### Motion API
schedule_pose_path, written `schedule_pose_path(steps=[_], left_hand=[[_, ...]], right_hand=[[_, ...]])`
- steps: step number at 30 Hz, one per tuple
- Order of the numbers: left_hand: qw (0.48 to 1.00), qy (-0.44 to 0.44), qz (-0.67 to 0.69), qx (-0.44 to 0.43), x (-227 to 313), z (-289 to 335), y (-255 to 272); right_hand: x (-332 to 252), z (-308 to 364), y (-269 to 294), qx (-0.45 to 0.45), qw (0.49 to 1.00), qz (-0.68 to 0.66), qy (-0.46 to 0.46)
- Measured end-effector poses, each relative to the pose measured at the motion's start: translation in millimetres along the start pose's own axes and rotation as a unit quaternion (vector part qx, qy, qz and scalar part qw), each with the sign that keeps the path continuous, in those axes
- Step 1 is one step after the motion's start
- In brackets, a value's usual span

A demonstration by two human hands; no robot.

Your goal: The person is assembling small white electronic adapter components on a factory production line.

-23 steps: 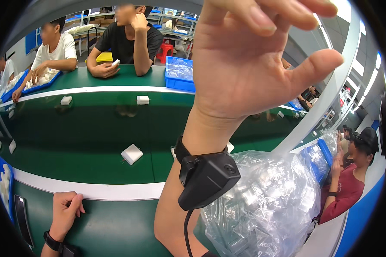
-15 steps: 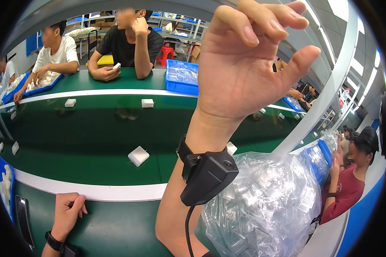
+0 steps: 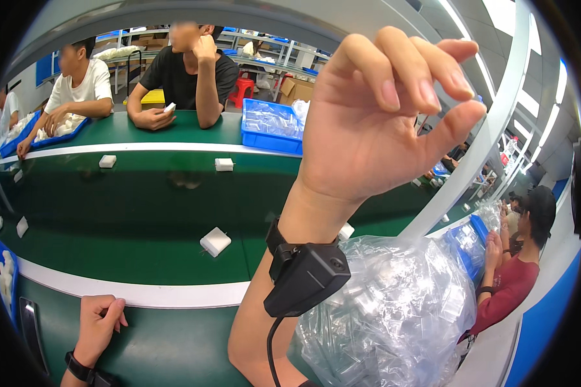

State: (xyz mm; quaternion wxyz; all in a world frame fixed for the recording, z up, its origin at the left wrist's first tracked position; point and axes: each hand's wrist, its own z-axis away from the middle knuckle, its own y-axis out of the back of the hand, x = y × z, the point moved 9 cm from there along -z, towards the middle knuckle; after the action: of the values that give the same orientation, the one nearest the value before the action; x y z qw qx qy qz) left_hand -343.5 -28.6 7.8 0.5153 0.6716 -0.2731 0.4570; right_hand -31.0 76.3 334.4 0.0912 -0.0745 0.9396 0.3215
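Note:
My right hand (image 3: 374, 122) is raised in front of me, palm facing me, its fingers loosely curved and apart with nothing in them. A black camera-like device (image 3: 310, 277) with a cable is strapped to that wrist. My left hand (image 3: 100, 326) rests on the green near worktop (image 3: 181, 338), its fingers curled in and no object showing in it. Beyond it, on the dark green belt, lies a white block-like piece (image 3: 215, 242) with thin strands at its edges. A large clear plastic bag (image 3: 387, 313) full of transparent pieces bulges beside my right forearm.
A phone (image 3: 31, 332) and a blue tray (image 3: 10, 274) of white pieces are at the left. More white pieces (image 3: 224, 165) lie across the belt. Opposite sit people near a blue bin (image 3: 271, 138) of clear packs. A slanted grey post (image 3: 471, 142) and a person in red (image 3: 510, 290) are at right.
The view has shifted slightly. My right hand's fingers have curled a little more, and it appears lower in the picture. My left hand stays on the worktop. The nearest white piece sits slightly farther right.

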Motion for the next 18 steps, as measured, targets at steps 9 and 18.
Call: schedule_pose_path(steps=[9, 18], left_hand=[[0.995, -0.001, -0.008, -0.095, 11.5, -15.3, -12.9], [0.999, -0.023, -0.024, -0.043, 2.3, 0.7, -2.4]], right_hand=[[-4.3, -3.0, 9.9, -0.003, 0.999, -0.025, 0.023], [24.8, 1.9, 29.4, 0.418, 0.903, 0.029, 0.093]])
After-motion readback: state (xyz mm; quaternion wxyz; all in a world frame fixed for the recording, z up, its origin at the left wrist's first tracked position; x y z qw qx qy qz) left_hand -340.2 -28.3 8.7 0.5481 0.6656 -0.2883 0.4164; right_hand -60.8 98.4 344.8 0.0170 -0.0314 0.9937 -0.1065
